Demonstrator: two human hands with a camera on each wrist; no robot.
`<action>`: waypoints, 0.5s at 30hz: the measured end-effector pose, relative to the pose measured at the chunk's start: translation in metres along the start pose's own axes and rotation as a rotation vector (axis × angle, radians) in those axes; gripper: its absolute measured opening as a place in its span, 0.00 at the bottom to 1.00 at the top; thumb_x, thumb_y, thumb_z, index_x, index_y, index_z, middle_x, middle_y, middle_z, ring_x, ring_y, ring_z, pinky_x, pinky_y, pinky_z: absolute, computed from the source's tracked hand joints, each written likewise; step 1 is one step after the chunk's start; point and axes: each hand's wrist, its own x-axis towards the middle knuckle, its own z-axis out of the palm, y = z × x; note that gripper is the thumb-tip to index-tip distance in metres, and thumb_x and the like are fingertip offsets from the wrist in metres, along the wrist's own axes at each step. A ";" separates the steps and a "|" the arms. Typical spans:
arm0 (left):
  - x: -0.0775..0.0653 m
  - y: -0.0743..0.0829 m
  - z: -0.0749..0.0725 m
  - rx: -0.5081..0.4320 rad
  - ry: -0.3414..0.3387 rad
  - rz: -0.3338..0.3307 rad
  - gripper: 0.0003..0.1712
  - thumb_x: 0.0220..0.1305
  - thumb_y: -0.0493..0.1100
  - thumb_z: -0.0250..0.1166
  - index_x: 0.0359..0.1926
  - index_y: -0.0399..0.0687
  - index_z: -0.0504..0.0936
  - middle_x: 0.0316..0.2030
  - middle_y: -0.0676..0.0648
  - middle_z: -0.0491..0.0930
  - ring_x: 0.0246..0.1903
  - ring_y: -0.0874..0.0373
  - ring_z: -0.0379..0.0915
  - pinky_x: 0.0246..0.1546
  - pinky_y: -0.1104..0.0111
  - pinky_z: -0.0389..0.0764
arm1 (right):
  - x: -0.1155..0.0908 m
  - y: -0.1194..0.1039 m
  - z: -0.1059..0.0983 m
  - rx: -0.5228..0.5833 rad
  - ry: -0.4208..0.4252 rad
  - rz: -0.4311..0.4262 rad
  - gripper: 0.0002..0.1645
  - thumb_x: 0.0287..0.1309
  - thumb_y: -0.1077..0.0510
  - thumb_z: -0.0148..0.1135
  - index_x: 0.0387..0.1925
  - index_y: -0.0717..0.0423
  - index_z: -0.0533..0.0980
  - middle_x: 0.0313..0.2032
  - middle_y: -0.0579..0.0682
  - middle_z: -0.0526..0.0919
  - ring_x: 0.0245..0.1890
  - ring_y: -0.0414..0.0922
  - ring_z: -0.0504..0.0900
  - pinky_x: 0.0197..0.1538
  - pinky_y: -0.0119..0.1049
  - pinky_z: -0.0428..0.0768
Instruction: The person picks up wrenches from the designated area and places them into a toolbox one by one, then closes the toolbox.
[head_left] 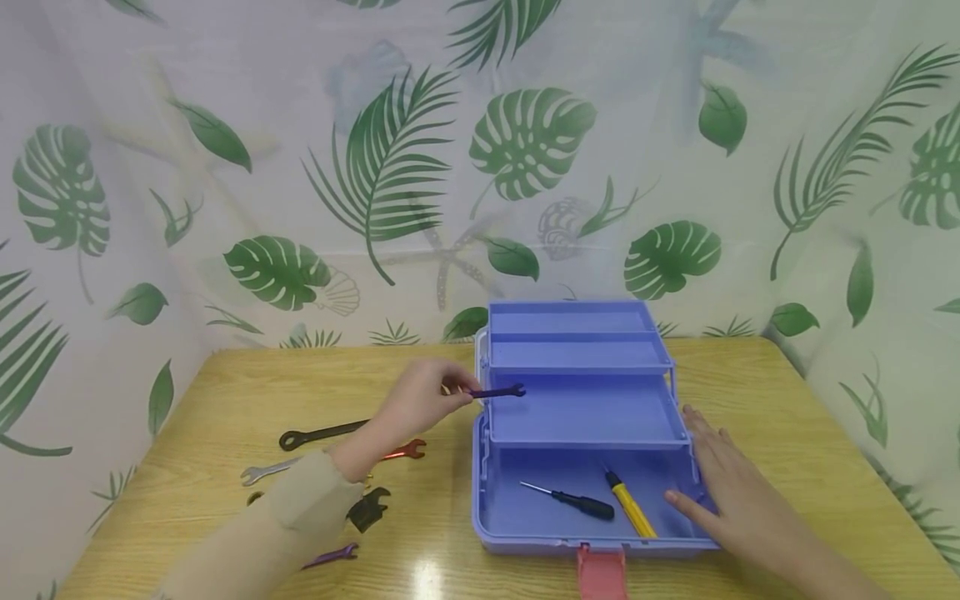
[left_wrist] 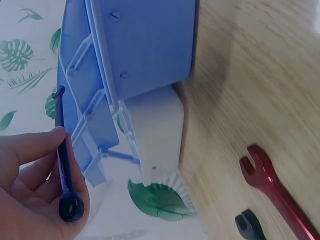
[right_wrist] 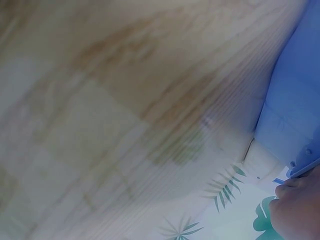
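Observation:
My left hand pinches a dark purple wrench between thumb and fingers. The wrench's open end overlaps the left part of the middle tray of the blue toolbox in the head view. My right hand rests on the box's right side, fingers straight, thumb over the rim. Inside the bottom compartment lie a black-handled screwdriver and a yellow-handled tool. The right wrist view catches only part of the right hand by the blue wall.
Left of the box, several tools lie on the wooden table: a black wrench, a silver wrench, a red wrench, a black adjustable wrench and a purple wrench. A pink latch hangs at the front.

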 end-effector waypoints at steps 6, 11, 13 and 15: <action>0.006 0.011 0.010 -0.025 -0.028 0.044 0.04 0.65 0.32 0.73 0.39 0.43 0.93 0.36 0.46 0.91 0.34 0.61 0.81 0.36 0.75 0.80 | 0.001 0.000 0.000 -0.003 -0.005 0.005 0.62 0.70 0.40 0.65 0.85 0.63 0.41 0.83 0.66 0.51 0.82 0.65 0.56 0.75 0.17 0.20; 0.013 0.019 0.018 -0.025 -0.052 0.050 0.05 0.66 0.33 0.73 0.41 0.43 0.93 0.36 0.46 0.91 0.33 0.62 0.80 0.35 0.76 0.79 | 0.000 0.000 -0.001 0.004 -0.014 0.016 0.62 0.70 0.39 0.65 0.85 0.62 0.41 0.83 0.67 0.51 0.81 0.67 0.57 0.75 0.17 0.20; 0.016 0.021 0.023 -0.028 -0.055 0.059 0.05 0.66 0.33 0.73 0.40 0.43 0.93 0.36 0.46 0.91 0.33 0.62 0.80 0.36 0.76 0.79 | 0.000 -0.001 -0.001 0.010 -0.019 0.022 0.62 0.70 0.39 0.65 0.85 0.62 0.41 0.83 0.67 0.51 0.81 0.67 0.57 0.75 0.18 0.20; 0.019 0.023 0.027 -0.023 -0.053 0.074 0.05 0.65 0.33 0.73 0.40 0.43 0.93 0.36 0.46 0.92 0.34 0.62 0.80 0.37 0.76 0.80 | 0.001 -0.001 -0.002 0.016 -0.025 0.027 0.62 0.71 0.39 0.64 0.85 0.62 0.41 0.83 0.67 0.51 0.81 0.67 0.57 0.75 0.18 0.20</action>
